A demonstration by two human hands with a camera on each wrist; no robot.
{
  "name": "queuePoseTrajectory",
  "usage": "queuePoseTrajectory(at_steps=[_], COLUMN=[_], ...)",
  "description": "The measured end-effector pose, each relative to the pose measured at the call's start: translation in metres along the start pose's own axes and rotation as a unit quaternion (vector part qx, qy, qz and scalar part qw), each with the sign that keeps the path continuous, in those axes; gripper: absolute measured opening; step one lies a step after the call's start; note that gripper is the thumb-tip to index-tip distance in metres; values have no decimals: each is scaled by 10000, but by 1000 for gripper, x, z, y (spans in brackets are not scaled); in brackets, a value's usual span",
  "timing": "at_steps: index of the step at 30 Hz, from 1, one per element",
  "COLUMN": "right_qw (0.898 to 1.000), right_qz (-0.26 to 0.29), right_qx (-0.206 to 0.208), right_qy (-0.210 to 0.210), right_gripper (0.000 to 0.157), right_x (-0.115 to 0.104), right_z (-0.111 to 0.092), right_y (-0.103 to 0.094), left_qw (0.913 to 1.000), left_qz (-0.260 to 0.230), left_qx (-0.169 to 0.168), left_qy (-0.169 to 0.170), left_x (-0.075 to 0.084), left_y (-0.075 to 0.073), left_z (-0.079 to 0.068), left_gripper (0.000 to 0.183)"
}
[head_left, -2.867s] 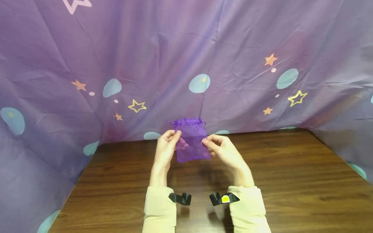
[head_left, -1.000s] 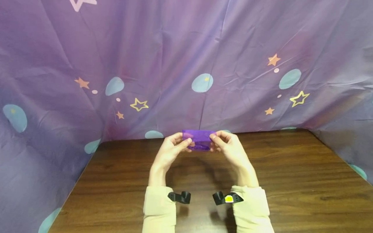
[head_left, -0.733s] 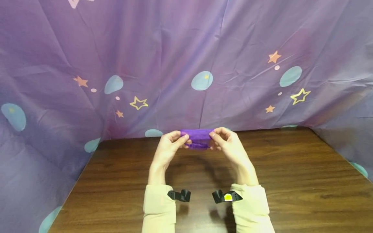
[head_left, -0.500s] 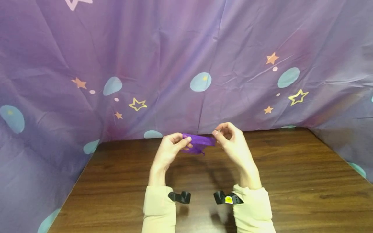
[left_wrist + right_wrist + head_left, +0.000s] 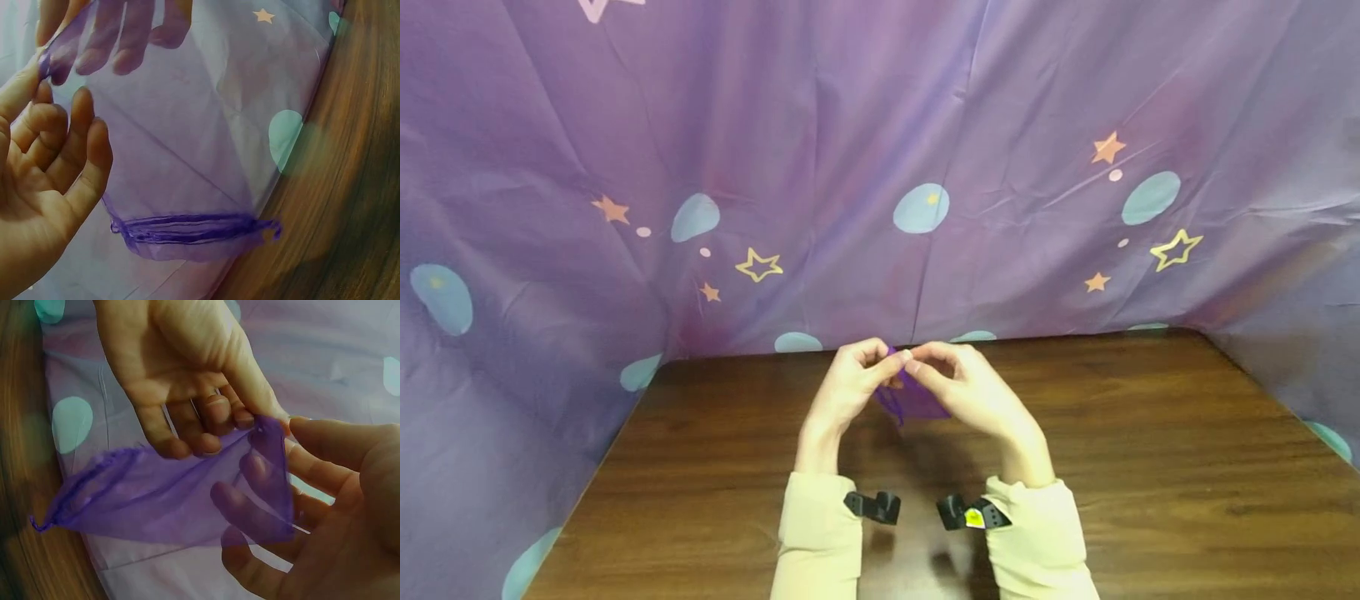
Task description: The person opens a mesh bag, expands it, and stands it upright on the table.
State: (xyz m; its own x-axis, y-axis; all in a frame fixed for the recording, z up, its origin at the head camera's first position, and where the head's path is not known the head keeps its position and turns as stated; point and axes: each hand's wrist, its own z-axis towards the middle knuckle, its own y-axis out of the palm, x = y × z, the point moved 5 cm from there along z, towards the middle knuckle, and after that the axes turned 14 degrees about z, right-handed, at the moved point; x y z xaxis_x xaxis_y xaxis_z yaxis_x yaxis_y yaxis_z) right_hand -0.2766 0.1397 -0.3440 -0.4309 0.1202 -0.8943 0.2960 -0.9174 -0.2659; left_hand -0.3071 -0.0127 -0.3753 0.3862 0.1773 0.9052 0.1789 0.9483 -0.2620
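A small sheer purple drawstring organza bag [image 5: 925,400] hangs above the table, between the two hands. My left hand [image 5: 842,387] pinches a corner of it between thumb and forefinger. At that same corner, the thumb and fingertips of my right hand [image 5: 981,396] meet the left fingertips and pinch the fabric. The left wrist view shows the gathered drawstring end [image 5: 187,228] hanging lowest, with a cord loop at its side. Through the sheer bag [image 5: 156,494] in the right wrist view, several right fingers show. Exact fingertip contact is partly hidden.
Below the hands lies a dark brown wooden table [image 5: 700,483]. A purple cloth backdrop [image 5: 820,167] with stars and teal spots rises along its back and sides. Black wrist mounts [image 5: 876,507] sit at both pale sleeves.
Earlier both hands held the bag stretched by its sides, drawstring end first up, then down. The right hand came off its side, then moved left to the left fingertips; the bag now hangs from there.
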Motion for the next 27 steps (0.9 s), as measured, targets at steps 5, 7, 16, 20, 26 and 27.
queuePoseTrajectory(at_steps=[5,7,16,20,26,27], right_qw=[9999,9999,9964,9958,9970,9973], right_qz=[-15,62,608,686,432,423], right_qx=[-24,47,587,600,640,596], right_qy=[-103,-77,-112,-59,-81,-25], right_gripper=[16,15,11,10,8,7], right_x=[1,3,4,7,7,8], right_z=[2,2,4,4,4,4], right_y=[3,3,-4,-5,-6,-5], left_qw=[9998,9999,9971,9975,9993,9995], left_qz=[61,37,-618,-578,-286,-194], left_qx=[167,107,-384,-298,-13,3], left_qy=[-71,-77,215,282,245,240], left_x=[-2,-3,5,7,6,6], left_y=[0,0,6,5,2,2], left_z=[-1,-1,2,2,3,3], left_gripper=[31,27,11,12,6,6])
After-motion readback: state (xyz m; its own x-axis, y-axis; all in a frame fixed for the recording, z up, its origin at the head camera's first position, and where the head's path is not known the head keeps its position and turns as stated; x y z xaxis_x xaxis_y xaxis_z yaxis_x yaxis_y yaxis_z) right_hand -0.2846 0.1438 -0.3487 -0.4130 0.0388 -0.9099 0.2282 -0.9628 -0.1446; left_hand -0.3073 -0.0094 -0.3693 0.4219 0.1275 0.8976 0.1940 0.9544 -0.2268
